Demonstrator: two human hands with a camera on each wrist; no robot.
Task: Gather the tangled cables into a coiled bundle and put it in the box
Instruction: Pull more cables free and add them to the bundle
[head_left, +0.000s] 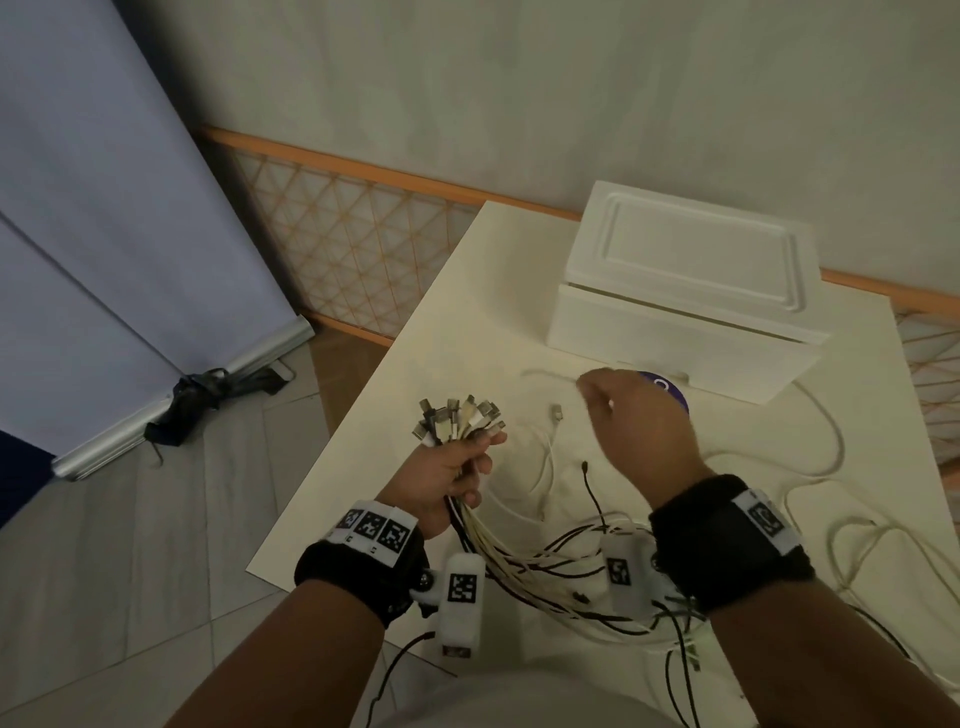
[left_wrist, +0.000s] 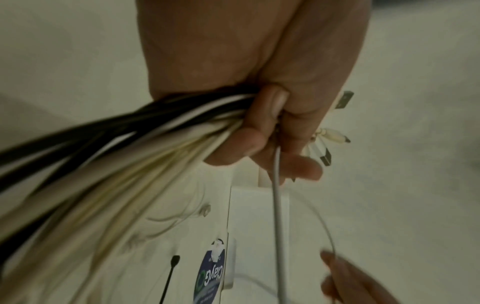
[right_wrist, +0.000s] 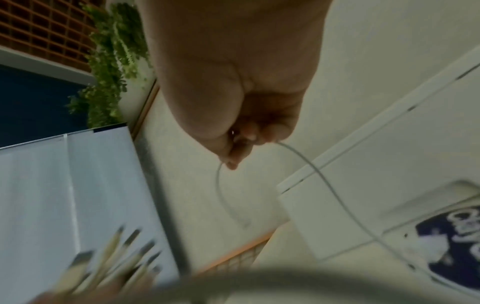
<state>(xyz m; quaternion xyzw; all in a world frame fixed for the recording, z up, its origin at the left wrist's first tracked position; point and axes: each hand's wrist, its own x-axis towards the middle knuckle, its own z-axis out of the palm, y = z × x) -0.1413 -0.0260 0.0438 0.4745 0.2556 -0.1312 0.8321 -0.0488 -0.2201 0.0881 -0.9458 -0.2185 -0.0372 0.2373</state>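
My left hand (head_left: 457, 473) grips a bundle of black and white cables (head_left: 519, 551) just below their plug ends (head_left: 457, 421), which fan upward. The same grip shows in the left wrist view, fingers (left_wrist: 259, 139) curled round the cables (left_wrist: 130, 144). My right hand (head_left: 628, 415) is raised over the table and pinches a thin white cable (right_wrist: 324, 179) between thumb and fingertips (right_wrist: 241, 148). The white box (head_left: 680, 291) stands at the back of the table with its lid on. Loose white cable loops (head_left: 826, 447) lie to the right.
The white table (head_left: 395, 415) ends near my left hand, with tiled floor (head_left: 156, 545) beyond. A purple round sticker (head_left: 670, 389) lies in front of the box. A blue-grey screen (head_left: 104, 234) and its metal base stand at the left. A loose plug (head_left: 556, 414) lies between my hands.
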